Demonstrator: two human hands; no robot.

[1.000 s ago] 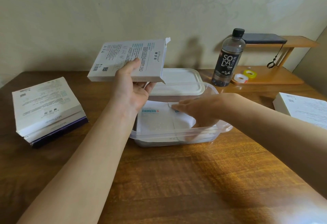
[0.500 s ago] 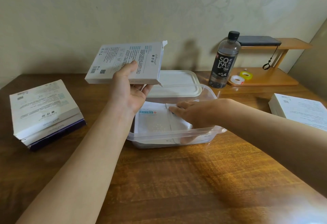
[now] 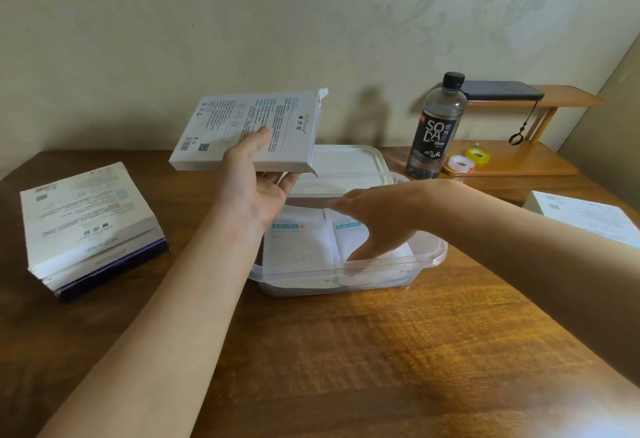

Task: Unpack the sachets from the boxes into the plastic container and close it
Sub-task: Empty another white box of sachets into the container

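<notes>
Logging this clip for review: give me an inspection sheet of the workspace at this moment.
Surface: wooden table.
Job's things: plastic container open, white sachets inside; lid lying behind it; stack of boxes at left; single box at right edge.
Clutter: soda bottle beside a low shelf holding two tape rolls; dark device on its top tier.
Hands: left hand grips a box, end flap open, above the container; right hand open, fingers reaching onto the sachets.
Cables: black cord hanging from the device.
Surroundings: patterned wall.

Brown wooden table [image 3: 346, 351] is bearing | stacked white cardboard boxes [image 3: 86, 226] lying left | clear plastic container [image 3: 304, 280] sitting centre | black-labelled soda bottle [image 3: 436, 126] standing behind
</notes>
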